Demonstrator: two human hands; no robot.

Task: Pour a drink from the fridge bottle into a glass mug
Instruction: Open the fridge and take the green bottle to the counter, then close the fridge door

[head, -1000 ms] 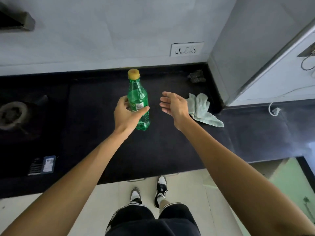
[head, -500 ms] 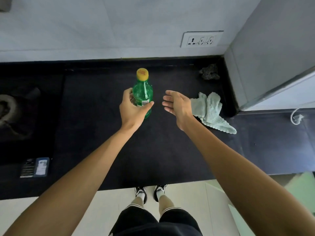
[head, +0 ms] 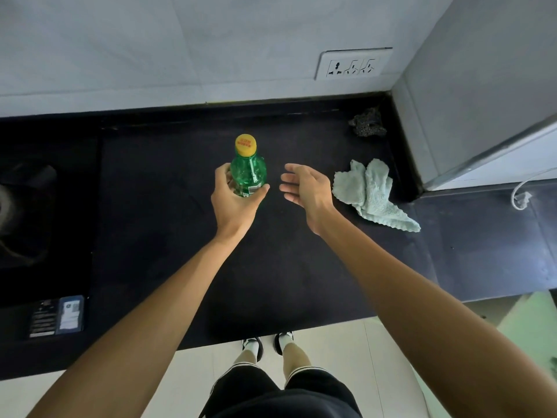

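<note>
A green plastic bottle [head: 249,174] with a yellow cap stands upright over the black counter [head: 180,236]. My left hand [head: 232,203] grips its lower body, thumb on the right side and fingers on the left. The bottle's base is hidden behind that hand. My right hand [head: 304,187] hovers open just to the right of the bottle, fingers relaxed and pointing left, touching nothing. No glass mug is in view.
A pale blue cloth [head: 372,193] lies right of my right hand. A dark scrubber [head: 367,122] sits in the back corner by the grey fridge side [head: 470,95]. A stove burner [head: 18,206] is at far left, a small card [head: 57,316] near the front edge.
The view has shifted so the counter sits more centred and my feet moved up to its edge. My left hand still holds the bottle; my right hand stays open beside it.
</note>
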